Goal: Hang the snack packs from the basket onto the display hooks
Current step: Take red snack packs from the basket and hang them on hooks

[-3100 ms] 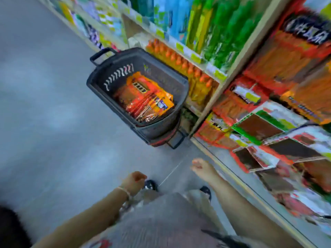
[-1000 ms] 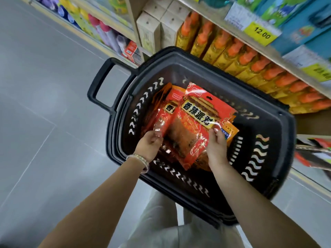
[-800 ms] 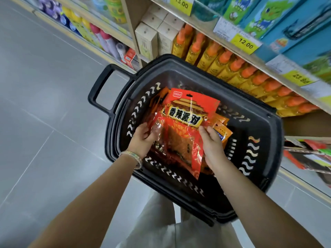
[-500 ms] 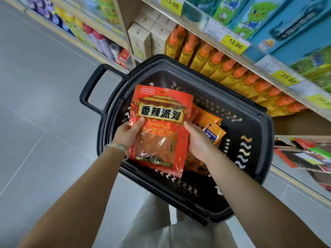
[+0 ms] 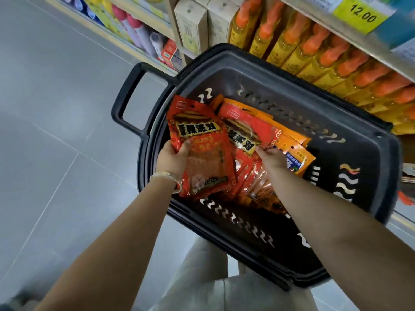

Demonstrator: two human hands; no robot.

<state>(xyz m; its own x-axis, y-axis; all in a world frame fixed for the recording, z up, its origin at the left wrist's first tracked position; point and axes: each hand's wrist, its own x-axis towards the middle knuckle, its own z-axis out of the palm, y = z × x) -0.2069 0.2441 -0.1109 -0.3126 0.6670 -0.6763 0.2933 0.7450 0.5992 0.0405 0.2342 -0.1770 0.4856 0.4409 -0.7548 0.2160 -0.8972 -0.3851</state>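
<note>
snack packs (image 5: pixel 258 135) in basket (image 5: pixel 280 70), shelf (image 5: pixel 336 25) behind

The basket (image 5: pixel 280 72) is black, its walls cut with rows of wavy slots that show pale. The red pack (image 5: pixel 202 153) at frame centre has a black band of pale yellow characters, gold trim and a clear window over brownish-red contents. The second pack (image 5: pixel 249 131), to its right, has the same red, black and gold design. Orange packs (image 5: pixel 299 158) further right carry a blue-and-white patch. Bottles (image 5: pixel 314 48) at upper right are yellow with orange caps; the price tag (image 5: pixel 361 16) is yellow-green with black digits. The floor (image 5: pixel 56 131) is grey tile with pale seams.
</note>
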